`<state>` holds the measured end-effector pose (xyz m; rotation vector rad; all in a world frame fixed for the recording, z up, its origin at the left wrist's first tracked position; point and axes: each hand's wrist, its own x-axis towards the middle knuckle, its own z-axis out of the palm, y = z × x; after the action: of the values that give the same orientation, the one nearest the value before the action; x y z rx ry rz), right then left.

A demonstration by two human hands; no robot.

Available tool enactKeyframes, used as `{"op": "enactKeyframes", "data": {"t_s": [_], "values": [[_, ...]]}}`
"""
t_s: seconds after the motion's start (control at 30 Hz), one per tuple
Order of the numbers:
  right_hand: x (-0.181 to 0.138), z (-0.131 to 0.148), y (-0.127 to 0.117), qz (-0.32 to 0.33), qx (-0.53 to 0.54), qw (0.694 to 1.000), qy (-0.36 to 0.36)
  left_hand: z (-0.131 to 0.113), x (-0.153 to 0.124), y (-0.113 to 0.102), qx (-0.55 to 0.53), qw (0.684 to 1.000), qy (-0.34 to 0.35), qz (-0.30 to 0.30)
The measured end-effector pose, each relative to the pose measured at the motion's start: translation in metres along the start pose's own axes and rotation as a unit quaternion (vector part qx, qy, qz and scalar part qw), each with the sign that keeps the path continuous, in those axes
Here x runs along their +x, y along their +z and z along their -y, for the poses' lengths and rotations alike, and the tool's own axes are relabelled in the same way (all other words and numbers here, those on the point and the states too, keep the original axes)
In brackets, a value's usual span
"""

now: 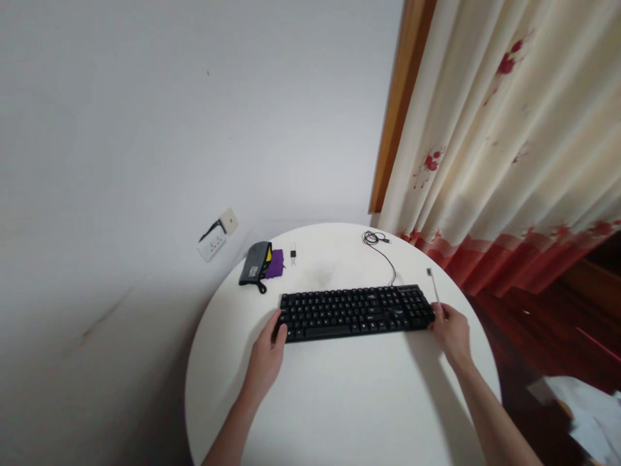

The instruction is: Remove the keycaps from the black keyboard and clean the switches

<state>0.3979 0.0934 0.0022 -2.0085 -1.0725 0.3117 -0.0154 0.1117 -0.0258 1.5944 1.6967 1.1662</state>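
Left hand (268,349) grips the left end of the keyboard (356,315) on the worktop (339,395), right hand (451,330) pinches a thin brush (434,285) at its right end; looks like steadying, shifting it calls for even support.

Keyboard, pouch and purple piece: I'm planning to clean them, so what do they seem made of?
Keyboard: probably matte black plastic, judging by its molded-looking keys. Pouch: likely dull grey fabric, given its soft-looking shape. Purple piece: perhaps cloth; matte, uneven edge.
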Motion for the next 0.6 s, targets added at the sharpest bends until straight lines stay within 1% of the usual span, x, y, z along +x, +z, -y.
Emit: {"op": "enactKeyframes", "data": {"t_s": [0.13,0.27,0.37,0.47,0.53,0.6], "values": [[-0.004,0.002,-0.008,0.018,-0.026,0.999,-0.026,-0.004,-0.011,0.003,0.0,1.0,-0.001,-0.006],[-0.012,-0.005,-0.019,0.013,-0.089,0.995,-0.034,-0.008,-0.031,0.002,0.008,1.0,0.001,-0.014],[-0.024,-0.018,-0.031,0.022,-0.118,0.992,-0.027,-0.008,-0.05,-0.002,0.013,1.0,-0.002,-0.021],[-0.032,-0.037,-0.045,0.047,-0.117,0.992,-0.017,-0.004,-0.067,-0.007,0.018,1.0,-0.006,-0.024],[-0.029,-0.05,-0.055,0.07,-0.106,0.992,-0.005,-0.002,-0.075,-0.008,0.027,0.999,0.002,-0.029],[-0.02,-0.059,-0.065,0.076,-0.115,0.99,0.005,0.0,-0.08,-0.007,0.041,0.998,0.021,-0.035]]}}
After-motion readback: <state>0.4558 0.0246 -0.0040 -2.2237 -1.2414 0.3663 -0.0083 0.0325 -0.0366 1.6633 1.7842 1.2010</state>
